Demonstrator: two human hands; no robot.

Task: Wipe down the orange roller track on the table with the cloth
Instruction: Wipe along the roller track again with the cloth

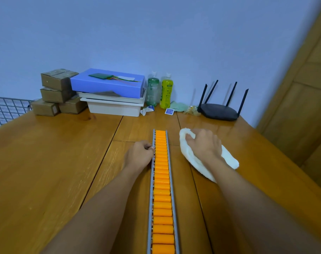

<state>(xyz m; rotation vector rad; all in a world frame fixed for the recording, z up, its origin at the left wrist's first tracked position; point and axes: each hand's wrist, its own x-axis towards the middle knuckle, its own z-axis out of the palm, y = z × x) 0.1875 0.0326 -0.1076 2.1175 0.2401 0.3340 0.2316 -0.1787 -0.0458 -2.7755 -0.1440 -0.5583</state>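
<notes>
**Two hands on a wooden surface, one at the roller track, one on the cloth**

Both of my bare forearms reach forward over a wooden surface (pixel 55 162). The orange roller track (pixel 162 180), a long narrow row of orange rollers between grey metal rails, runs straight away from me down the middle, its far end stopping short of the clutter at the back.

My left hand (pixel 138 154) is curled into a loose fist, fingertips pressed against the track's left rail near its far end. It holds nothing I can see.

My right hand (pixel 204 144) lies palm down on a white cloth (pixel 227 159), fingers bent and gripping a bunched fold of it. The cloth rests on the surface just to the right of the track, apart from it (a strip of bare wood shows between them).

Along the wall at the back, from left to right: a stack of small brown cardboard boxes (pixel 57 92), a blue box (pixel 108 83) set on white trays (pixel 114 105), a green bottle (pixel 152 90) beside a yellow bottle (pixel 166 93), and a black router (pixel 219 110) with four upright antennas. A wire grid (pixel 5 110) shows at the far left edge, and a wooden door (pixel 306 85) at the right.
</notes>
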